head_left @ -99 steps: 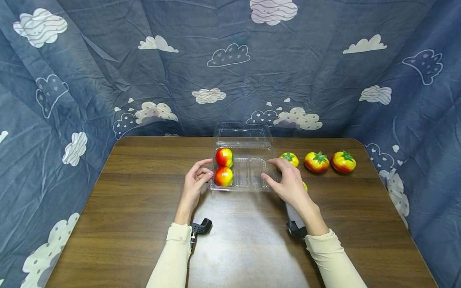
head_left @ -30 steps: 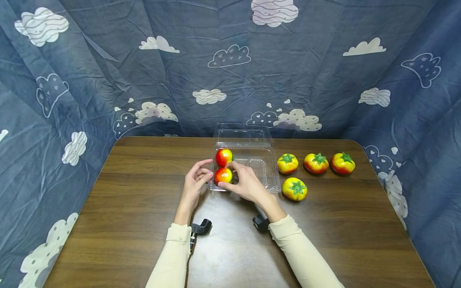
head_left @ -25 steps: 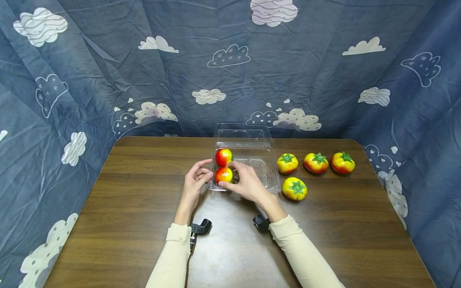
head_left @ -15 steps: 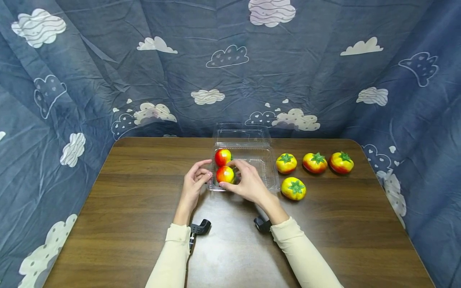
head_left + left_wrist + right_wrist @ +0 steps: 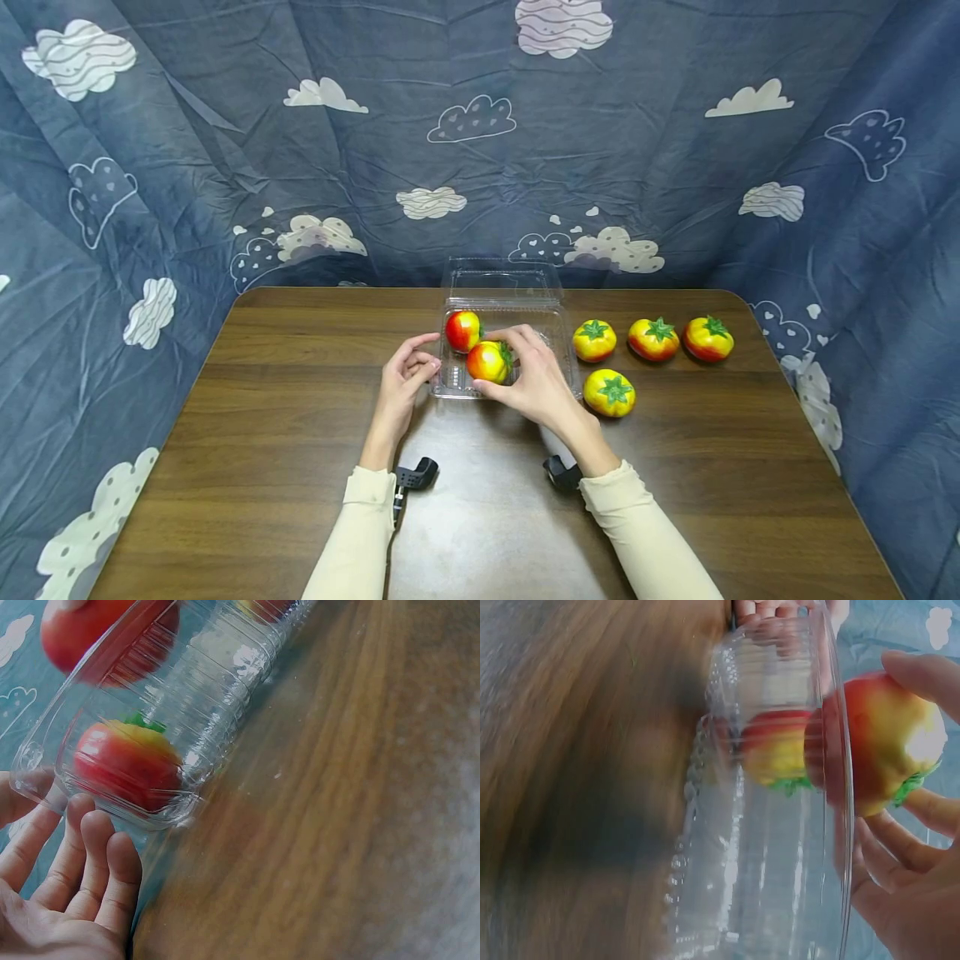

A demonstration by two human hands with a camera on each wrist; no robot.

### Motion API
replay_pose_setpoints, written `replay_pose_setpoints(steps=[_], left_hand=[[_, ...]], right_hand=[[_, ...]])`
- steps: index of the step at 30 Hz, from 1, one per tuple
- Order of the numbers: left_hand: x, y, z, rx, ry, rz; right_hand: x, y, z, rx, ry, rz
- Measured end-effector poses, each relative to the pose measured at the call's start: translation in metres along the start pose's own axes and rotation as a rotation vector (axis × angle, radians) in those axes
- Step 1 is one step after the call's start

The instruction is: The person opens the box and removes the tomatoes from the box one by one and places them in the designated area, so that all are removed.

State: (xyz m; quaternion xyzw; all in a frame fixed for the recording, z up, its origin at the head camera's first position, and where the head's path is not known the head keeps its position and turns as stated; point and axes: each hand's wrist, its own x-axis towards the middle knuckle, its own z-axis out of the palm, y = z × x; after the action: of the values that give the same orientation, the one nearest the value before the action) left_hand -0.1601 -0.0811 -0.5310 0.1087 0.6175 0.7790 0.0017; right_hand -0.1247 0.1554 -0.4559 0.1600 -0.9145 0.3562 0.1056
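Note:
My right hand (image 5: pixel 536 379) grips a red-and-yellow toy tomato (image 5: pixel 488 362) with a green leafy top, between thumb and fingers. In the right wrist view this tomato (image 5: pixel 885 742) is raised to the rim level of a clear plastic container (image 5: pixel 765 855). Another toy tomato (image 5: pixel 462 331) lies on its side in the back left of the container (image 5: pixel 456 388); the left wrist view shows a tomato (image 5: pixel 127 765) through the plastic. At the container's left edge, my left hand (image 5: pixel 401 387) pinches the rim with thumb and fingertips, the other fingers loosely bent beside the wall.
The hinged clear lid (image 5: pixel 502 279) stands open at the back. Right of the container sit several more toy tomatoes, one nearest the front (image 5: pixel 609 393) and one at the far right (image 5: pixel 708 339). A cloud-patterned curtain (image 5: pixel 480 192) hangs behind the wooden table (image 5: pixel 300 358).
From the container's right side, my right hand came to the front-left tomato, took hold of it, and has now lifted it and moved it right. The left hand stays at the container's left edge.

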Motion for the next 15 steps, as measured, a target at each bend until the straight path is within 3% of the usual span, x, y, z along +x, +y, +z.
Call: replay_pose_setpoints(steps=[15], left_hand=[[0.000, 0.000, 0.001, -0.015, -0.004, 0.000]], right_hand=[[-0.012, 0.010, -0.015, -0.024, 0.044, 0.046]])
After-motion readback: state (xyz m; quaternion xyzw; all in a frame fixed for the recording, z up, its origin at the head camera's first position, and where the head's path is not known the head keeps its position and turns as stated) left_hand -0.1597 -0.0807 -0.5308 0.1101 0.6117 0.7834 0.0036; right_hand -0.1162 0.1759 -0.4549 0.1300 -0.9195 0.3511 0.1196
